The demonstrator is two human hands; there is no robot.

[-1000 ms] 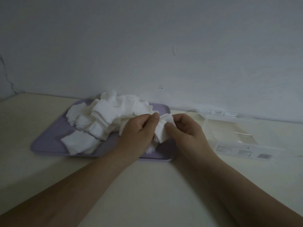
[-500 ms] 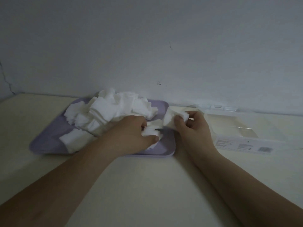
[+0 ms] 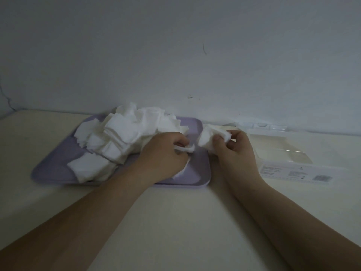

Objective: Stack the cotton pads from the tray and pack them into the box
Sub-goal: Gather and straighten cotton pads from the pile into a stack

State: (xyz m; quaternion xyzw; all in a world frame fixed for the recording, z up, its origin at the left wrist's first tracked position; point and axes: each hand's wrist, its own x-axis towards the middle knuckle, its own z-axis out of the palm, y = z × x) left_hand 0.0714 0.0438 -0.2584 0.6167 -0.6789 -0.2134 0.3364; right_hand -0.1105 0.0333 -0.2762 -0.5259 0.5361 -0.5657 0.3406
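A loose heap of white square cotton pads (image 3: pixel 125 137) covers the left and back of a lilac tray (image 3: pixel 54 169). My left hand (image 3: pixel 166 153) reaches over the tray's right half and pinches one pad (image 3: pixel 186 149) at its fingertips. Just past the tray's right rim, my right hand (image 3: pixel 234 151) grips a small bunch of pads (image 3: pixel 207 138), held up off the table. The clear plastic box (image 3: pixel 283 159) lies open to the right of that hand, its printed label facing me.
Everything sits on a pale table that meets a plain wall directly behind the tray and box. The box's clear lid (image 3: pixel 261 126) lies folded back against the wall. Bare tabletop stretches in front of the tray, crossed by my forearms.
My hands were together on one bunch of pads. The right hand drew it off to the right of the tray, while the left dropped back to the tray and took a single pad.
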